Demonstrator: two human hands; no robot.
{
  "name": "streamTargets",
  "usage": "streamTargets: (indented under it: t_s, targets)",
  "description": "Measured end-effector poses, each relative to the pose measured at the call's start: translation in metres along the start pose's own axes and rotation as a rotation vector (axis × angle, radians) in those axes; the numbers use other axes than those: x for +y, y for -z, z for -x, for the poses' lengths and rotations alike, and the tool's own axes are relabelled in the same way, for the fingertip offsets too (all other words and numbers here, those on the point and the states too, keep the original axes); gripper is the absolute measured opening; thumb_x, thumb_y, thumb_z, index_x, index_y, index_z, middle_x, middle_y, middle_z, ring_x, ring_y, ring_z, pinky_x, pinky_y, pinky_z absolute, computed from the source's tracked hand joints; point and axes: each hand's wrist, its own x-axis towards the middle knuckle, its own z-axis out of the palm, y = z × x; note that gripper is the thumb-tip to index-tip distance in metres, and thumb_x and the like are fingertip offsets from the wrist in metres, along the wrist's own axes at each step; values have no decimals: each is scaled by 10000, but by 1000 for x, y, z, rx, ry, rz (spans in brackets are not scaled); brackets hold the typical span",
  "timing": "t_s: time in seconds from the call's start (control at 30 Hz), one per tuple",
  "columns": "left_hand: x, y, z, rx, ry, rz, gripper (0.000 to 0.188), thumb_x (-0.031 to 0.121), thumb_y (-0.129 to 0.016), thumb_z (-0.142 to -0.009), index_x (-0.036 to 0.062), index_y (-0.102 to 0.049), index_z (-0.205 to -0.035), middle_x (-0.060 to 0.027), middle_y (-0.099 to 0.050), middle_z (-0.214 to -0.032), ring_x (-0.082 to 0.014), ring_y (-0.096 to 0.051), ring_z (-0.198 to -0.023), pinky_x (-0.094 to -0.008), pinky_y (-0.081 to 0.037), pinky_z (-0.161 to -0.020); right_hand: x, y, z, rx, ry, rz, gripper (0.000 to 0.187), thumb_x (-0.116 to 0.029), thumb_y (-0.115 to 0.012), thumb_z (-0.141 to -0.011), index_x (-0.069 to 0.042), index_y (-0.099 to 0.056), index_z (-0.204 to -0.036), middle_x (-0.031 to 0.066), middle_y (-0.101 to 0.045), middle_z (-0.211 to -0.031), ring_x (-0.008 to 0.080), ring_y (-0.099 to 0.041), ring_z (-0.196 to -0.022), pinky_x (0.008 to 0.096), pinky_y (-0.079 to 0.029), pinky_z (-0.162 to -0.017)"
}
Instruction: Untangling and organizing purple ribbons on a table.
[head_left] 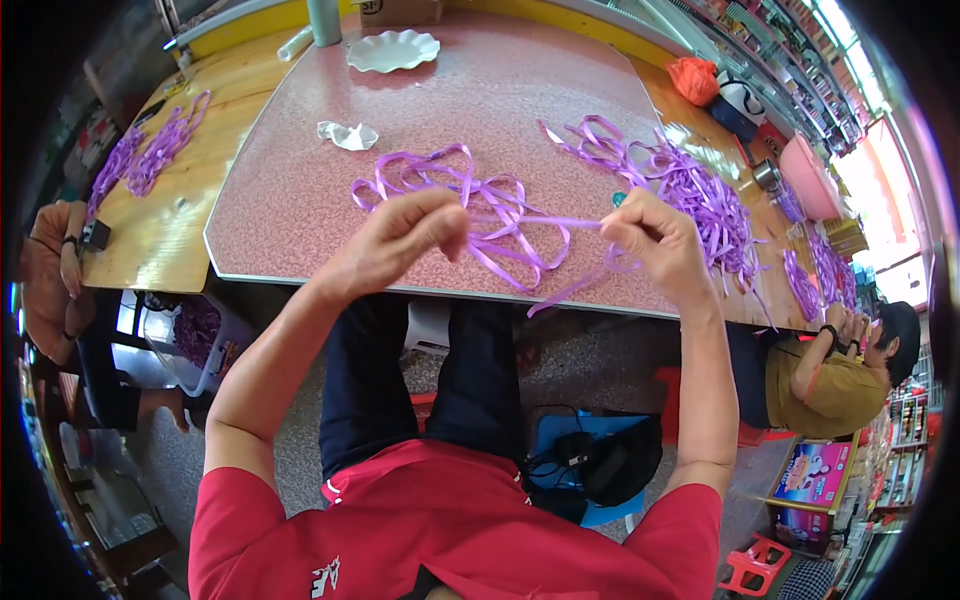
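A purple ribbon [550, 221] is pulled straight between my two hands, just above the near part of the table. My left hand [415, 238] pinches one end of this stretch, fingers curled in. At the other end my right hand [658, 240] grips it between thumb and fingers, and a tail hangs down below. Loops of loose purple ribbon [505, 272] lie on the pink speckled tabletop [290, 225] behind and under my left hand. Beyond my right hand a thick heap of purple ribbons [705, 205] is spread, with a small green thing [619, 199] beside that hand.
A crumpled white tissue [348, 135] and a scalloped white dish [393, 52] lie farther back. More ribbon bundles [160, 150] rest on the left wooden table. Co-workers sit at left [50, 260] and right [825, 385]. A pink basin [808, 175] stands at right.
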Motion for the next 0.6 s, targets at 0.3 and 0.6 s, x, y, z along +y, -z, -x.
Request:
streamTargets:
  t_s: [0.3,0.6]
  targets:
    - [-16,-28,-65,180,-158,615,517,340,-469,-1035,26,-387,-1438,-170,-475,-1392,-245,-451,-1299,-408,-359,-1092,-13,-2,-38,229,-229,-795,190,-216,-578,-997,-34,-620,-1031,17,-575,-819,106,-526,-697,283,-457,-667]
    - [7,-80,-77,-27,0,255,311,284,-536,-1019,15,-626,-1145,-46,-654,-915,-115,-591,-908,-290,-445,-856,18,45,-48,450,-181,-1118,158,-180,-594,-982,-43,-620,-1056,5,-591,-837,107,-550,-722,308,-494,-754]
